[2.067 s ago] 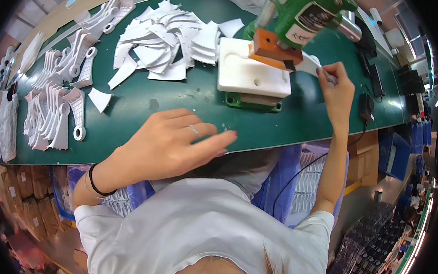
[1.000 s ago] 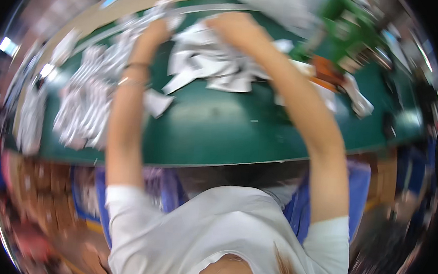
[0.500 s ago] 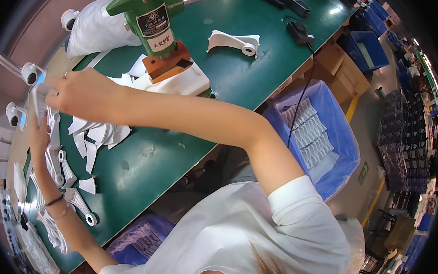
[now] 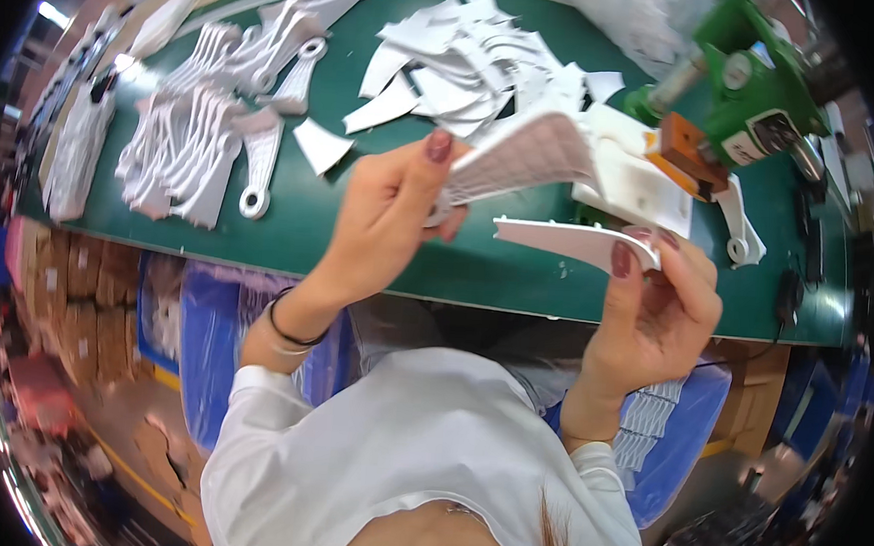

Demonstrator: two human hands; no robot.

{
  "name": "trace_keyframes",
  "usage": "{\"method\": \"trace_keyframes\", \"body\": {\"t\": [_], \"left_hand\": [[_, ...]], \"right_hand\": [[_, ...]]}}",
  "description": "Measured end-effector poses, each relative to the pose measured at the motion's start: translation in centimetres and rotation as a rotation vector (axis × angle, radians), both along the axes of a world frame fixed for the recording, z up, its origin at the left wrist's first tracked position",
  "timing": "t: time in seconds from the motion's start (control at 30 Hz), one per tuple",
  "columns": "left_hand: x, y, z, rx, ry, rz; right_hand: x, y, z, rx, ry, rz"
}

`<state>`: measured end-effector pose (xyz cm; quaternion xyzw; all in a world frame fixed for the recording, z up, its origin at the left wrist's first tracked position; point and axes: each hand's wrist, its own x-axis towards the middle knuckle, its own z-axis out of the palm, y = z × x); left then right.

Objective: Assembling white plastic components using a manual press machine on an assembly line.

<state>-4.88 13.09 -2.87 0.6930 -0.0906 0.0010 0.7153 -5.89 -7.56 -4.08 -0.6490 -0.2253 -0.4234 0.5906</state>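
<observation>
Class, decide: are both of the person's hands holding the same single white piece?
No, the left hand holds a white grid-backed bracket, while the right hand pinches a separate thin white curved panel.

Head-worn fisheye view: I look down, close in. Table (image 4: 303, 213) lies at twelve o'clock, shirt (image 4: 418, 422) at six.

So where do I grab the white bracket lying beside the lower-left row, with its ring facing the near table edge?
Probably best to pinch the white bracket by its narrow arm, just above the ring, coming from the near side of the green tabletop. The ring end points that way, while the wide ribbed end lies close to the bracket row.
</observation>
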Motion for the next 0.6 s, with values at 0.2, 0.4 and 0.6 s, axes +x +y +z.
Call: {"method": "trace_keyframes", "body": {"t": [0.2, 0.4, 0.6], "left_hand": [[-1.0, -2.2, -2.3, 0.029, -0.05, 0.073], [-1.0, -2.5, -3.3, 0.024, -0.156, 0.054], [-0.4, -2.6, -3.2, 0.239, -0.351, 0.028]], "right_hand": [[0.4, 0.6, -2.2, -0.252, -0.069, -0.09], [0.2, 0.1, -2.3, -0.279, -0.078, -0.126], [0.3, 0.1, -2.9, -0.178, 0.009, -0.151]]}}
